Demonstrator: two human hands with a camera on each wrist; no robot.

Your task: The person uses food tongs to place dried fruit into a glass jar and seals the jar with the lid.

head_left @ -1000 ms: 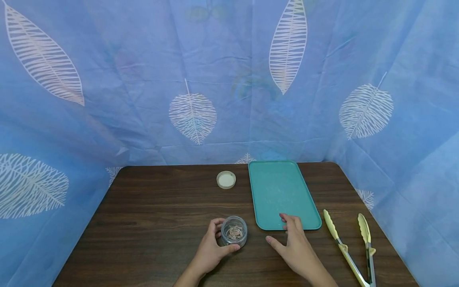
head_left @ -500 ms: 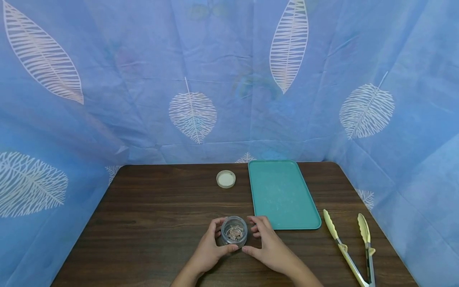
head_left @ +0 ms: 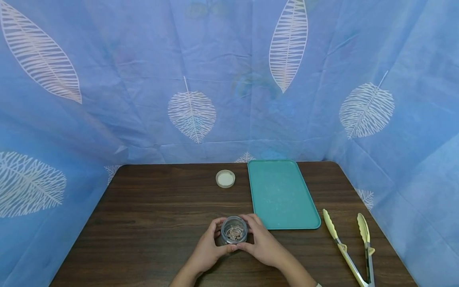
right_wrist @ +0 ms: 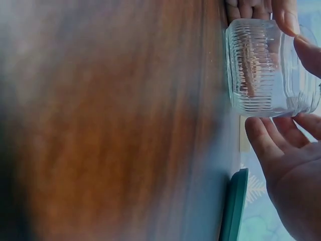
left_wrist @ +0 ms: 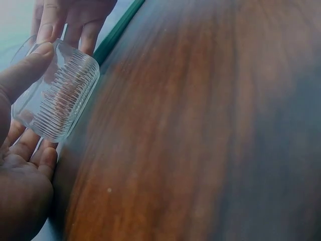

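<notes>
A small clear glass jar (head_left: 234,222) without its lid stands upright near the front of the table, and its ribbed wall (right_wrist: 258,70) shows in the right wrist view. Thin, tan, curled pieces (head_left: 235,233) lie at its bottom, too small to identify. My left hand (head_left: 207,252) holds the jar from the left, thumb at the front near the rim. From the right, my right hand (head_left: 263,244) curls round the other side, its thumb meeting the left thumb at the front. In the left wrist view, fingers of both hands surround the glass (left_wrist: 60,95).
A round lid (head_left: 225,179) lies on the table behind the jar. The teal tray (head_left: 283,195) is at the back right, its near left corner close to my right fingers. Farther right lie spread tongs (head_left: 345,251) with pale yellow tips. A blue leaf-patterned cloth (head_left: 229,79) hangs behind the table.
My right hand has come left from over the tray's near edge to the jar and now grips its right side. The left hand and the jar have stayed in place.
</notes>
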